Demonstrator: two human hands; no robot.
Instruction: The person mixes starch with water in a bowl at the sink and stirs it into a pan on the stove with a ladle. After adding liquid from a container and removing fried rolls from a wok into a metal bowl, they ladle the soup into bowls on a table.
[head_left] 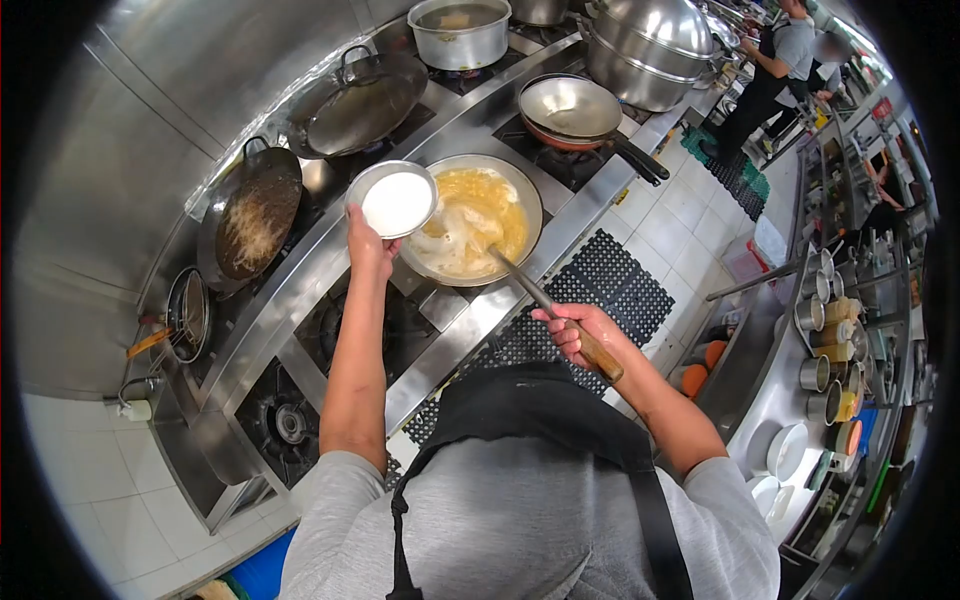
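My left hand (368, 246) grips the rim of a round metal bowl (354, 188) that holds something smooth and white. The bowl is over the left edge of a wide pan (536, 222) on the stove. Inside that pan lies a yellow mixture (490, 195) with pale, creamy streaks. In my right hand (580, 335) is a long metal utensil with a wooden handle (598, 358). Its far end dips into the mixture, so the shape of its head is hidden.
Dark woks (365, 105) stand along the back of the stove. A frying pan (570, 108), a large pot (460, 40) and a domed steamer (650, 55) are beyond. Bare burners (290, 424) lie nearer. Black mats (610, 285) cover floor. Another person (785, 60) stands far right.
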